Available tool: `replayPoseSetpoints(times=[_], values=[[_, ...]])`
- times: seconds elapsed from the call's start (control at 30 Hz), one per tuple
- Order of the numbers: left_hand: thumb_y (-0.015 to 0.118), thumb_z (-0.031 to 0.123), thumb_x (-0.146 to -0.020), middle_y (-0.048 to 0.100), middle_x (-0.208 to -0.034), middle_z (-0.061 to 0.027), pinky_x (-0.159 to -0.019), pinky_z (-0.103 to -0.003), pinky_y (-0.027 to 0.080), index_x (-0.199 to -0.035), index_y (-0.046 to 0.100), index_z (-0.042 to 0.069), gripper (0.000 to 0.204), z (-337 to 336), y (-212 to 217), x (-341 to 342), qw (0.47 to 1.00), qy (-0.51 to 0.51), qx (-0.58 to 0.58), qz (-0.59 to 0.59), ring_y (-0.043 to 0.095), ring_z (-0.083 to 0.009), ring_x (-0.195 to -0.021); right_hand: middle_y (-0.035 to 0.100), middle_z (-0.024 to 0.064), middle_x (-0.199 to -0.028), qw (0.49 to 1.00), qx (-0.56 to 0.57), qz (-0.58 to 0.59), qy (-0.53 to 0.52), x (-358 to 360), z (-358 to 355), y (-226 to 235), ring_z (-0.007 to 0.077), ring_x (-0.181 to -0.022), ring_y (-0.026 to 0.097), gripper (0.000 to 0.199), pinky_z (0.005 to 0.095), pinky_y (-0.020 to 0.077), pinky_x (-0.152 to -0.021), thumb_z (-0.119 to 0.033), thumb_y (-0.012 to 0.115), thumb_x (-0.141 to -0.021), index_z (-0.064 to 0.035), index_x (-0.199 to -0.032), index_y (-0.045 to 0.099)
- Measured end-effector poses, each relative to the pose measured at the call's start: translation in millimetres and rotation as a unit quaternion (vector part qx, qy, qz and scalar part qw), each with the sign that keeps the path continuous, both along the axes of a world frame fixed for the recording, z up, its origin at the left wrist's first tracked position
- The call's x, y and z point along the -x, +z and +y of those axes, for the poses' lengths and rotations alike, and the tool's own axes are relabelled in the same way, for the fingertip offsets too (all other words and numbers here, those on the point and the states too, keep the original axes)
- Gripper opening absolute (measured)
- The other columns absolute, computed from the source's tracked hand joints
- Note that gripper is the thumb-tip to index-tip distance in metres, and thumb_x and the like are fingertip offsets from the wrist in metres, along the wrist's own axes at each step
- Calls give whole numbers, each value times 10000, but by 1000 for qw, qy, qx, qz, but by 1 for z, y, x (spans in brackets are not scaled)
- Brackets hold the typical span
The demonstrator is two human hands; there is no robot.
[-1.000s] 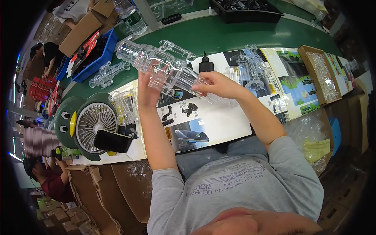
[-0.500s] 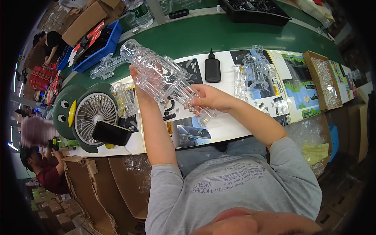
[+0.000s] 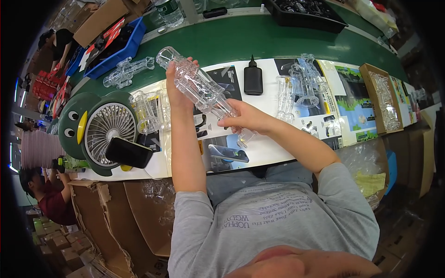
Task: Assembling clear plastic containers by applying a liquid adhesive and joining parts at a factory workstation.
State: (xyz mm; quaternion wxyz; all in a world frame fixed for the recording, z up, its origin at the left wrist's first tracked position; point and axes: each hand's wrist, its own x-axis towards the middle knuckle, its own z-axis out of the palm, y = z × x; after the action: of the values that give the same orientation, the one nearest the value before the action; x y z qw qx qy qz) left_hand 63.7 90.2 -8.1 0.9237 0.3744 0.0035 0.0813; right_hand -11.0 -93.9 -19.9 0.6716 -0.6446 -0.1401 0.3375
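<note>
A clear, see-through tubular piece (image 3: 202, 90) with ribbed sides and a round cup-like end slants across the middle, held in both hands above the table. Its upper part lies in my left hand (image 3: 181, 85), whose fingers curl round from behind. My right hand (image 3: 245, 116) pinches the narrow lower end between thumb and fingers. Similar clear pieces stand beside my left forearm (image 3: 146, 113). To the right of the held piece are a black squeeze bottle (image 3: 253, 79) with a pointed tip and more clear pieces (image 3: 306, 83).
On the left stand a green penguin-shaped fan (image 3: 76, 129) and a phone (image 3: 129, 153). Another clear piece (image 3: 129, 72) lies near a blue bin (image 3: 116, 53). An open carton of clear parts (image 3: 384, 99) sits right; a black tray (image 3: 306, 16) is at the back. Two other people work at far left.
The held piece and my left hand have moved slightly right, and my left fingers now show over its far side. My right hand keeps hold of the lower end.
</note>
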Motion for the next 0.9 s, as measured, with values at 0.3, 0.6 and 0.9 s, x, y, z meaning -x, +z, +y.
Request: replayPoseSetpoints(times=[0.3, 0.6, 0.9], values=[[554, 413, -839, 577, -967, -143, -848, -348, 463, -1066, 488, -43, 514, -7, -4, 0, 1000, 9, -16, 5, 577, -248, -930, 533, 1, -706, 999, -12, 32, -22, -4, -2, 1, 62, -508, 494, 503, 200, 410, -452, -239, 715, -763, -32, -1154, 476], [551, 405, -783, 516, -1160, -196, -1047, -443, 333, -1189, 448, 0, 581, -1, 17, 10, 985, -24, 87, -144, 515, -322, -1080, 592, 80, -766, 955, 136, -259, -49, -2, -16, 11, 160, -657, 591, 540, 289, 480, -594, -278, 721, -720, -25, -1127, 470], [544, 448, -802, 532, -917, -131, -861, -405, 411, -1000, 530, 23, 469, -1, 15, 17, 962, -74, 201, -171, 506, -276, -894, 596, 105, -756, 892, 250, -373, -45, 1, -19, 13, 270, -708, 608, 598, 344, 473, -636, -313, 699, -675, -34, -1147, 458]])
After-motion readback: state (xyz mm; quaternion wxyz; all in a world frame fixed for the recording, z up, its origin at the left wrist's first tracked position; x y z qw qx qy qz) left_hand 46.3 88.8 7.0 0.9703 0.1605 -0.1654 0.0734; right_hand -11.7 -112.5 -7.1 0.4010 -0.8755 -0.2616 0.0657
